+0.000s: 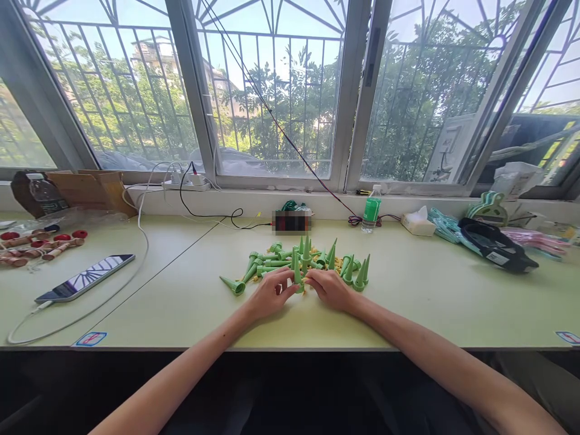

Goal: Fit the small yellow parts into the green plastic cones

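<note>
My left hand (274, 291) is closed around the lower end of a green plastic spike (296, 269), which stands upright with its point up. My right hand (333, 288) is closed just to the right of it, its fingertips pinching a small yellow part (305, 280) against the spike's side. How that part sits on the spike is too small to tell. Behind both hands spreads a pile of similar green spikes (274, 264), mixed with small yellow pieces. Several stand upright, such as the pair of spikes (362, 275) at the right; another spike (233, 285) lies on its side at the left.
On the pale table (453, 302), a phone (86, 278) charges by a white cable at the left, near wooden toys (40, 248). Along the window sill are a power strip (186, 183), a green-labelled bottle (372, 209), a tissue pack (417, 222) and a black strap-like item (496, 244).
</note>
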